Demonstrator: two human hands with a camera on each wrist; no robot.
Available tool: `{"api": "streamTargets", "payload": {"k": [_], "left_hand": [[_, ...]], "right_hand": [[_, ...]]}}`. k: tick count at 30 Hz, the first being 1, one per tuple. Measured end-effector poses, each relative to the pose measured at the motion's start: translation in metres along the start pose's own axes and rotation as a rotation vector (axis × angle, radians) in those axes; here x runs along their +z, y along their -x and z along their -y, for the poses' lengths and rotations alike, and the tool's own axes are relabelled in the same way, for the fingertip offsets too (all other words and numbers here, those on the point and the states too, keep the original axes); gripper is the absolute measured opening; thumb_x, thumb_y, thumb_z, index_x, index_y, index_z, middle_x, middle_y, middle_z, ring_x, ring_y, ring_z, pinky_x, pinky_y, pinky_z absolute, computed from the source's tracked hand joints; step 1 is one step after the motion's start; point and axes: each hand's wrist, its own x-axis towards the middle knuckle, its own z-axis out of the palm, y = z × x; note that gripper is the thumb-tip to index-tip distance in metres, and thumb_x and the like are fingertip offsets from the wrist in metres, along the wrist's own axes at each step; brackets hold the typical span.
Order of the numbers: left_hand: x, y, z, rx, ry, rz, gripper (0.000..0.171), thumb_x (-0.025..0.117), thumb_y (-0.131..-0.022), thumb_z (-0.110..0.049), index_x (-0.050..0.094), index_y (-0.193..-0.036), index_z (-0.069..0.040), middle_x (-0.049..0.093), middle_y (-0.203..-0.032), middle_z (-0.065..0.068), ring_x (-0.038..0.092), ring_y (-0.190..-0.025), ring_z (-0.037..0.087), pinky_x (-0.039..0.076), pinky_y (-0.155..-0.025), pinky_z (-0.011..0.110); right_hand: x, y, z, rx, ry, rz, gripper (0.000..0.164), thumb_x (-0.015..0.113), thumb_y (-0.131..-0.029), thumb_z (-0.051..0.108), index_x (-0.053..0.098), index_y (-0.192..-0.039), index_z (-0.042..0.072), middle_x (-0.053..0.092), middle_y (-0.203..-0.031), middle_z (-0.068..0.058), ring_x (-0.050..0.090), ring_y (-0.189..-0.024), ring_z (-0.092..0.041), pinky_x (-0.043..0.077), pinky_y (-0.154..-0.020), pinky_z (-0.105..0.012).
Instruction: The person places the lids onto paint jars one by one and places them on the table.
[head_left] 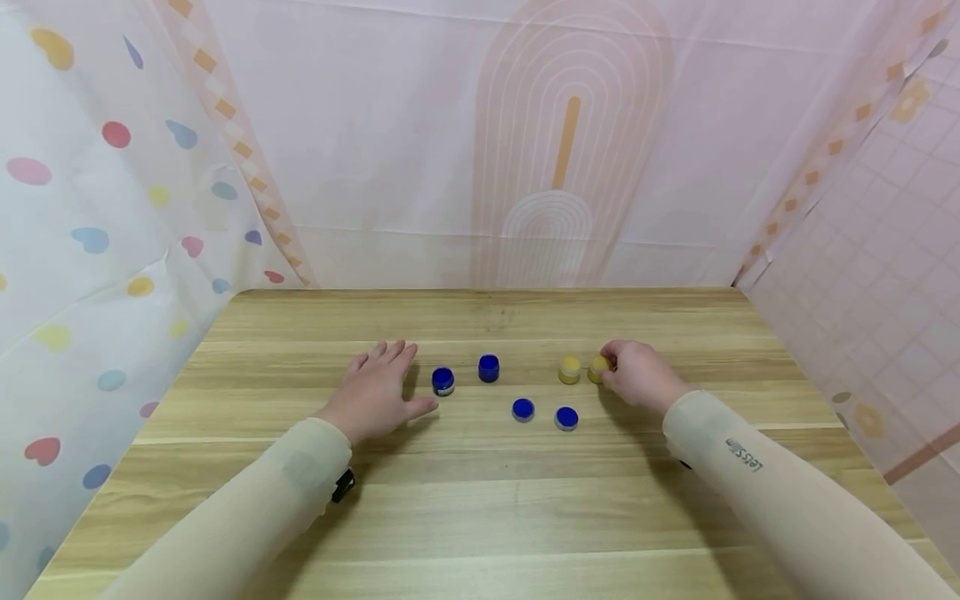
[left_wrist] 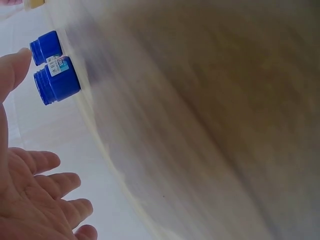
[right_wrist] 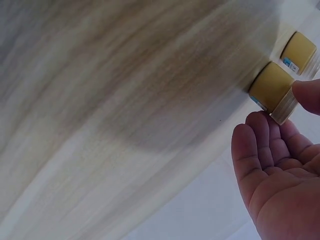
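The right yellow jar [head_left: 597,368] is seen standing upright on the wooden table [head_left: 480,517], right of centre, at the rightmost end of the loose row of jars. It is squat, its axis vertical, and its lid [right_wrist: 284,107] is pinched between the thumb and fingertips of the right hand [head_left: 641,375], by which it is approached from the right; the jar thus lies at the left end of that grip. The key relation is judged to be this side-on hold, high on the jar, with the left yellow jar [head_left: 569,371] just beside it on the left. The left hand is much farther off. The right forearm is extended from the near right corner toward the far left. Between the hands, two blue lids [head_left: 522,409] are laid flat on the near side of the row, and farther left two blue jars [head_left: 443,382] are stood upright with their threaded necks bared. Just left of these the left hand [head_left: 378,396] is held low, fingers spread wide and nothing grasped, its thumb pointed right past the near side of the closest blue jar; its forearm is stretched in from the near left.
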Motion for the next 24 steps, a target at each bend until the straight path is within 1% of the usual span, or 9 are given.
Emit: {"api": "streamTargets", "payload": {"k": [7, 11, 13, 15, 17, 18, 21, 22, 24], "left_hand": [[0.000, 0.001, -0.002, 0.006, 0.013, 0.001, 0.097, 0.066, -0.096, -0.063, 0.031, -0.164, -0.002, 0.030, -0.170, 0.021, 0.021, -0.159, 0.049, 0.014, -0.127, 0.068], [-0.002, 0.002, -0.005, 0.005, 0.023, 0.014, 0.095, 0.067, -0.096, -0.061, 0.032, -0.163, -0.003, 0.034, -0.169, 0.019, 0.026, -0.157, 0.048, 0.015, -0.127, 0.067], [-0.004, 0.003, -0.006, 0.006, 0.027, 0.023, 0.094, 0.068, -0.097, -0.060, 0.032, -0.163, -0.004, 0.037, -0.168, 0.019, 0.030, -0.156, 0.048, 0.017, -0.127, 0.067], [-0.005, 0.003, -0.008, 0.006, 0.035, 0.033, 0.092, 0.068, -0.097, -0.058, 0.033, -0.163, -0.004, 0.039, -0.167, 0.018, 0.034, -0.155, 0.046, 0.019, -0.126, 0.067], [-0.006, 0.002, -0.010, 0.004, 0.042, 0.039, 0.090, 0.068, -0.097, -0.057, 0.034, -0.163, -0.004, 0.043, -0.165, 0.018, 0.038, -0.153, 0.045, 0.021, -0.126, 0.066], [-0.007, 0.002, -0.011, 0.004, 0.048, 0.041, 0.089, 0.068, -0.097, -0.056, 0.036, -0.162, -0.004, 0.045, -0.163, 0.017, 0.040, -0.152, 0.044, 0.023, -0.126, 0.066], [-0.007, -0.001, -0.014, 0.000, 0.075, 0.045, 0.085, 0.070, -0.097, -0.054, 0.042, -0.159, -0.004, 0.055, -0.156, 0.016, 0.048, -0.147, 0.042, 0.027, -0.124, 0.065], [-0.007, -0.003, -0.014, -0.004, 0.085, 0.047, 0.083, 0.071, -0.097, -0.054, 0.043, -0.158, -0.005, 0.058, -0.153, 0.016, 0.050, -0.145, 0.041, 0.029, -0.123, 0.065], [-0.006, -0.005, -0.016, -0.009, 0.102, 0.052, 0.081, 0.072, -0.096, -0.053, 0.047, -0.156, -0.005, 0.062, -0.148, 0.015, 0.054, -0.142, 0.041, 0.031, -0.122, 0.065]], "right_hand": [[0.001, 0.000, -0.001, 0.000, -0.013, 0.001, 0.042, 0.064, -0.104, 0.016, 0.058, -0.139, -0.007, 0.069, -0.128, -0.022, 0.066, -0.114, -0.031, 0.055, -0.102, -0.050], [0.001, 0.002, -0.001, 0.002, -0.048, 0.005, 0.052, 0.066, -0.102, 0.015, 0.051, -0.147, -0.006, 0.065, -0.135, -0.026, 0.066, -0.117, -0.034, 0.056, -0.100, -0.049], [-0.001, 0.005, 0.000, 0.002, -0.067, -0.002, 0.058, 0.066, -0.102, 0.015, 0.045, -0.153, -0.003, 0.061, -0.141, -0.028, 0.064, -0.123, -0.038, 0.055, -0.100, -0.050], [-0.002, 0.009, 0.003, -0.003, -0.078, -0.025, 0.061, 0.066, -0.102, 0.016, 0.043, -0.155, -0.001, 0.056, -0.147, -0.028, 0.061, -0.128, -0.042, 0.054, -0.103, -0.052], [-0.002, 0.015, 0.009, -0.027, -0.065, -0.069, 0.058, 0.067, -0.101, 0.017, 0.047, -0.153, 0.000, 0.054, -0.149, -0.028, 0.060, -0.130, -0.042, 0.052, -0.106, -0.055], [-0.001, 0.017, 0.012, -0.044, -0.057, -0.092, 0.055, 0.067, -0.101, 0.018, 0.051, -0.150, 0.000, 0.056, -0.147, -0.027, 0.062, -0.127, -0.041, 0.053, -0.105, -0.055], [0.002, 0.024, 0.023, -0.126, -0.040, -0.138, 0.046, 0.070, -0.098, 0.020, 0.062, -0.138, -0.001, 0.065, -0.131, -0.022, 0.066, -0.113, -0.035, 0.055, -0.099, -0.052], [0.004, 0.026, 0.027, -0.155, -0.034, -0.139, 0.044, 0.071, -0.097, 0.020, 0.064, -0.135, -0.002, 0.067, -0.127, -0.021, 0.066, -0.110, -0.033, 0.056, -0.098, -0.051], [0.007, 0.030, 0.035, -0.197, -0.030, -0.099, 0.043, 0.073, -0.097, 0.023, 0.066, -0.132, -0.001, 0.070, -0.121, -0.017, 0.067, -0.108, -0.031, 0.056, -0.096, -0.050]]}}
